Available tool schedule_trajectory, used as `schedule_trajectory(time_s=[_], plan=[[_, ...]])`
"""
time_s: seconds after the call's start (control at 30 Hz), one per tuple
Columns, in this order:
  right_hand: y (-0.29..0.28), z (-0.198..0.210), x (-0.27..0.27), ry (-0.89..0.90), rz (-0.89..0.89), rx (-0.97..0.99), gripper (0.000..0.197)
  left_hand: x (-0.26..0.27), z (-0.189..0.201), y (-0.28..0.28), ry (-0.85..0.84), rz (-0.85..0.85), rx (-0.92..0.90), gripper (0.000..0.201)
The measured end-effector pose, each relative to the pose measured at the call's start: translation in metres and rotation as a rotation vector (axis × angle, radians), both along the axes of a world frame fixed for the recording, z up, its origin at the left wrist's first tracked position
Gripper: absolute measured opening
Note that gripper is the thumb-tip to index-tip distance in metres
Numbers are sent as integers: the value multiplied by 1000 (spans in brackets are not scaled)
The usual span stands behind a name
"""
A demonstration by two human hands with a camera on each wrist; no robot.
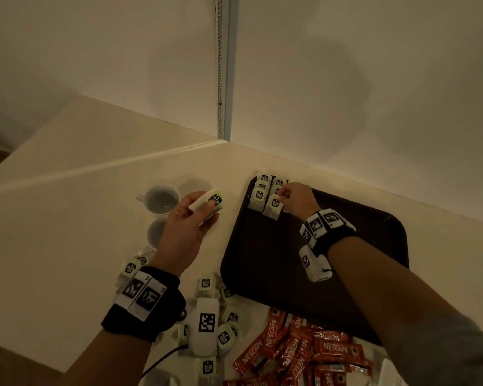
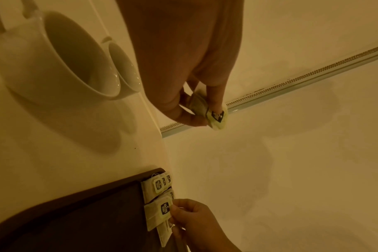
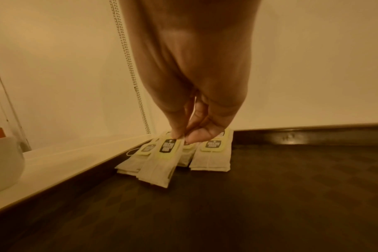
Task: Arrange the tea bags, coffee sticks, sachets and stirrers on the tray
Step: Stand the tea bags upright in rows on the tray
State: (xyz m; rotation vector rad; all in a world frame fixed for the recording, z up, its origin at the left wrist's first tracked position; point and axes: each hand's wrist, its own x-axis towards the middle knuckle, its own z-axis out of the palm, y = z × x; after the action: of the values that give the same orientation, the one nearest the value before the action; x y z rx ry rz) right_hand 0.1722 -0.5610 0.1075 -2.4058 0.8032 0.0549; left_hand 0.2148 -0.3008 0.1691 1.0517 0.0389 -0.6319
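Observation:
A dark brown tray (image 1: 346, 274) lies on the cream counter. Several tea bags with green tags are lined up in its far left corner (image 1: 262, 188). My right hand (image 1: 286, 197) pinches the top of one tea bag (image 1: 273, 208) there, shown in the right wrist view as a tea bag (image 3: 162, 163) tilted over its neighbours under my right hand (image 3: 183, 138). My left hand (image 1: 204, 210) holds another tea bag (image 1: 211, 203) in the air left of the tray, above the cups; the left wrist view shows that tea bag (image 2: 214, 116) in my left hand (image 2: 196, 117).
Two white cups (image 1: 159, 201) stand left of the tray. A loose heap of tea bags (image 1: 223, 330) and red Nescafe coffee sticks (image 1: 304, 352) lies at the counter's near edge. A wall corner with a bead chain (image 1: 219, 65) rises behind the tray.

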Motion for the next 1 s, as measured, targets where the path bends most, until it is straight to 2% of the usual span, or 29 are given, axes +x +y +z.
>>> schedule_trajectory(time_s=[0.2,0.33,0.4,0.47,0.53,0.57,0.63,0.77,0.87,1.0], plan=[[-4,-4,7,-7,-23,-5,12,-4,-5,-1,-117,-66,160,12],[-4,0,11,9,-15,-58,14,-6,-6,-4,-108,-91,166,8],[5,16,12,-72,-3,-85,18,-7,-4,-8,-104,-100,149,5],[25,47,14,-208,102,88,23,-6,0,-13,-118,-112,138,5],[51,86,13,-263,297,347,22,-5,5,-19,-150,-127,140,4],[62,101,12,-286,394,383,18,-4,9,-23,-171,-137,141,3],[76,118,12,-374,497,314,9,-3,14,-28,-213,-146,143,4],[83,132,10,-491,484,193,8,-1,21,-31,-351,-174,150,27],[88,147,6,-492,492,140,11,-4,27,-32,-500,-218,179,23],[96,172,3,-448,611,-45,14,-7,37,-33,-501,-174,70,22]])
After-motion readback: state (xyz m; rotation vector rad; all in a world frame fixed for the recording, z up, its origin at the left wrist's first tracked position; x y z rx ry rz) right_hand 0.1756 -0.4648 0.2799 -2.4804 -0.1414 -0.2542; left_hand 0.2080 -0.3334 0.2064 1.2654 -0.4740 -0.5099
